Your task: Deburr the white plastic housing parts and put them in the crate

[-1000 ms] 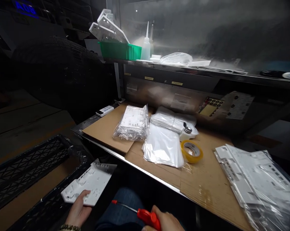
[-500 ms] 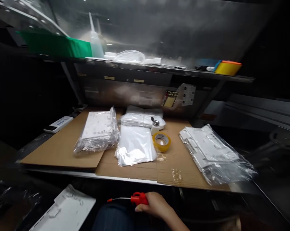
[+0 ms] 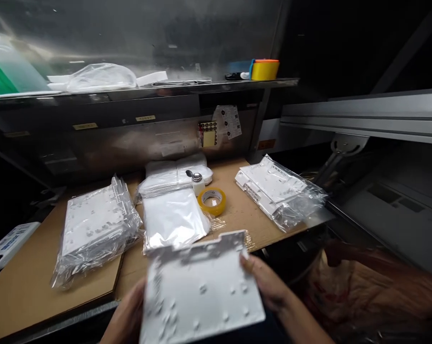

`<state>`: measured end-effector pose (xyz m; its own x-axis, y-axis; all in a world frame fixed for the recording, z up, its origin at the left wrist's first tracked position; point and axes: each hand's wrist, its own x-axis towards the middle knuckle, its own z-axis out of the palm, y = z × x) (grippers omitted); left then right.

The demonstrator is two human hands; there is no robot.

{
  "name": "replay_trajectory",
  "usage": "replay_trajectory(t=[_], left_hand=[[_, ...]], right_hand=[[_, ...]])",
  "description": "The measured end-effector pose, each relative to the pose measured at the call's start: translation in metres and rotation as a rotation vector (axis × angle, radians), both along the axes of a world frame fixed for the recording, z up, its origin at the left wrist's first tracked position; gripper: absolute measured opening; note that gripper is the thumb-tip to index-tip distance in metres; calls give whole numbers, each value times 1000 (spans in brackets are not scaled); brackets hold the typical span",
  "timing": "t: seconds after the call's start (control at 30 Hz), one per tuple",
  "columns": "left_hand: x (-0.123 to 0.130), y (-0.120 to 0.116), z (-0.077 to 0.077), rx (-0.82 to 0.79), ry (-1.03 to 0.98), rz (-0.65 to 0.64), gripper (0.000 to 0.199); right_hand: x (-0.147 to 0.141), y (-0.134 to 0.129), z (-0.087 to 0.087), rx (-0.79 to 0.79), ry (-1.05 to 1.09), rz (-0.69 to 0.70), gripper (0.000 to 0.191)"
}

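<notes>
A white plastic panel (image 3: 201, 291) with small raised studs is held up at the bottom centre, before the table's front edge. My left hand (image 3: 131, 306) grips its left side, the fingers mostly hidden by the panel. At the right edge my right hand (image 3: 264, 282) holds it, the thumb near the upper corner. Behind the panel lies a stack of clear plastic bags (image 3: 174, 217), with a roll of yellow tape (image 3: 212, 201) and a small white bottle (image 3: 197, 184) beside it. Bagged white panels lie at the left (image 3: 94, 220) and right (image 3: 276, 186).
Cardboard (image 3: 83, 286) covers the table. A white device (image 3: 11, 246) sits at the far left. Above, a shelf (image 3: 187, 88) bears plastic wrap and a yellow roll (image 3: 265, 70). A metal rail (image 3: 366, 114) crosses the right side, above brown material (image 3: 355, 286).
The view has swung right. The red air gun has gone from my right hand and out of sight. The white panel, lower left before, is now raised between both hands.
</notes>
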<state>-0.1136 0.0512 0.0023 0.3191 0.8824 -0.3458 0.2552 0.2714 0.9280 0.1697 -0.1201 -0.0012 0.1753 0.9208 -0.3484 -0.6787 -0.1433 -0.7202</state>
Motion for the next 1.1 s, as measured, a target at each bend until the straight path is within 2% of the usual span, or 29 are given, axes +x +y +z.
replay_trajectory(t=[0.1,0.17,0.27,0.37,0.5,0.67,0.73,0.8,0.97,1.1], left_hand=[[64,26,5,253,31,-144,34],[93,37,4,373,68,-213,32],[111,48,-1,463,137,-283,22],[112,60,-3,482,192,-318,22],[113,86,3,396,216,-378,37],[112,116,13,141,63,-452,49],[109,121,17,73,-22,-444,48],[107,120,20,62,-102,-422,47],[113,102,21,143,-187,-372,52],[120,90,17,217,-211,-400,48]], right_hand=[[48,-24,4,-47,74,-366,50],[70,-40,7,-38,86,-545,47],[83,-55,7,-16,49,-682,46],[84,-58,5,-10,-1,-703,50],[81,-53,3,-2,42,-670,54],[82,-44,2,-3,84,-631,52],[80,-37,0,-7,85,-553,56],[73,-25,-3,-2,86,-416,60],[32,35,-15,102,-10,-43,55],[-3,97,-17,125,-3,75,57]])
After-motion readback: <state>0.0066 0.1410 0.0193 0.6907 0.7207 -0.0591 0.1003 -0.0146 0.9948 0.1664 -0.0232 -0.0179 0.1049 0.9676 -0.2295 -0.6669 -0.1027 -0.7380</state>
